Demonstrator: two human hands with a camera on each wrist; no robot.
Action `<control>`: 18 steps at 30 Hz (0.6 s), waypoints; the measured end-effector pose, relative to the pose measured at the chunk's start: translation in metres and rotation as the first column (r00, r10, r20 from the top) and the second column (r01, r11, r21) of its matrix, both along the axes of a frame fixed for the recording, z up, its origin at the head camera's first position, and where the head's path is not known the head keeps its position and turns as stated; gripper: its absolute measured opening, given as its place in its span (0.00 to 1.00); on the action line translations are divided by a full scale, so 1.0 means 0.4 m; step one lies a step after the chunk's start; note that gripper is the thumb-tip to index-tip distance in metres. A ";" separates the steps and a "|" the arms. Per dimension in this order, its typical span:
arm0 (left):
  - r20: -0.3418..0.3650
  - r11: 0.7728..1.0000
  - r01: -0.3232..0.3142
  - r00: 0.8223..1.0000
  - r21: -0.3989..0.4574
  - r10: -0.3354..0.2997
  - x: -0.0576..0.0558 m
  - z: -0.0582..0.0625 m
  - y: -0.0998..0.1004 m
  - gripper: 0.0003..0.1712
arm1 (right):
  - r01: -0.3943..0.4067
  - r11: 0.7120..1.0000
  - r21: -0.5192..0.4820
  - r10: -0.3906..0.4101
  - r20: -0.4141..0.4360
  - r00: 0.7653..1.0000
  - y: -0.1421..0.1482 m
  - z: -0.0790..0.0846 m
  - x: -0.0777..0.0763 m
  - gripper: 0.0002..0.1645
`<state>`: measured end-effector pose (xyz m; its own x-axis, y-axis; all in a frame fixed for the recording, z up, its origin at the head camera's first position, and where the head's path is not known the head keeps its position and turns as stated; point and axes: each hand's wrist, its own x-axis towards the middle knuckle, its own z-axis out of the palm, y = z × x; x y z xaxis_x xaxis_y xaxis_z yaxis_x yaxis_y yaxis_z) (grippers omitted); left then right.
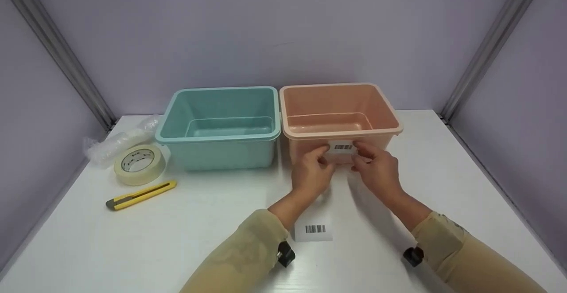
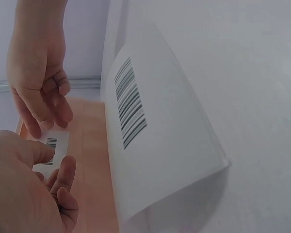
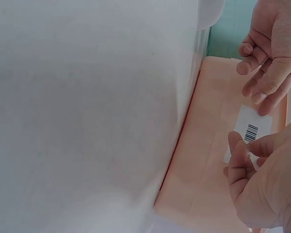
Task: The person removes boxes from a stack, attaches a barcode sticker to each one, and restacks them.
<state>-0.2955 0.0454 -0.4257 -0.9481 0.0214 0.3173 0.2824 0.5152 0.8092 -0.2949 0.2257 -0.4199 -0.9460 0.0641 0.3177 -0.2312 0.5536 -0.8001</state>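
Nearest, two tan sleeves (image 1: 241, 251), reaching in from the front; next, from the left, clear wrap (image 1: 124, 144) near the left wall (image 1: 40, 120); just in front, a tape roll (image 1: 146, 175); nearer, a yellow knife (image 1: 141, 195), grey end leftward; then a blue bin (image 1: 221, 154), long side across the table (image 1: 199, 235), with a broad stretch of open surface before it and hardly a gap to the pink bin (image 1: 341, 132) alongside.

Left hand (image 1: 311, 173) at the left end of a label (image 1: 341, 147), fingers bent, tips at the paper; nearer, on the table, a second label (image 1: 313, 236), one edge lifted in the left wrist view; first label at the pink bin's front wall, just under the rim, long axis left to right along it, printed face outward; white, rectangular, with upright black bars; right hand (image 1: 381, 171) at the right end, fingers likewise bent; cannot tell, for either grip, whether pinching the paper or pressing it; farther right, open surface out to the table's right edge.
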 end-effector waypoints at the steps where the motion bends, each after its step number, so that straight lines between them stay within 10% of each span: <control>1: -0.002 1.000 0.005 1.000 0.003 -0.005 0.001 0.000 -0.001 0.24 | 0.008 1.000 0.002 -0.008 -0.008 1.000 0.002 0.000 0.001 0.23; 7: 0.013 0.985 0.118 0.993 0.125 -0.121 0.001 0.008 -0.001 0.22 | -0.039 0.992 -0.119 0.040 0.010 0.999 0.025 -0.001 -0.007 0.17; 13: 0.085 0.937 0.231 0.962 0.262 -0.261 -0.016 0.022 0.006 0.24 | -0.198 0.888 -0.416 0.265 0.109 0.958 0.038 -0.012 -0.037 0.21; 18: 0.105 0.919 0.248 0.951 0.308 -0.291 -0.031 0.017 0.010 0.24 | -0.212 0.867 -0.451 0.294 0.120 0.948 0.035 -0.025 -0.058 0.23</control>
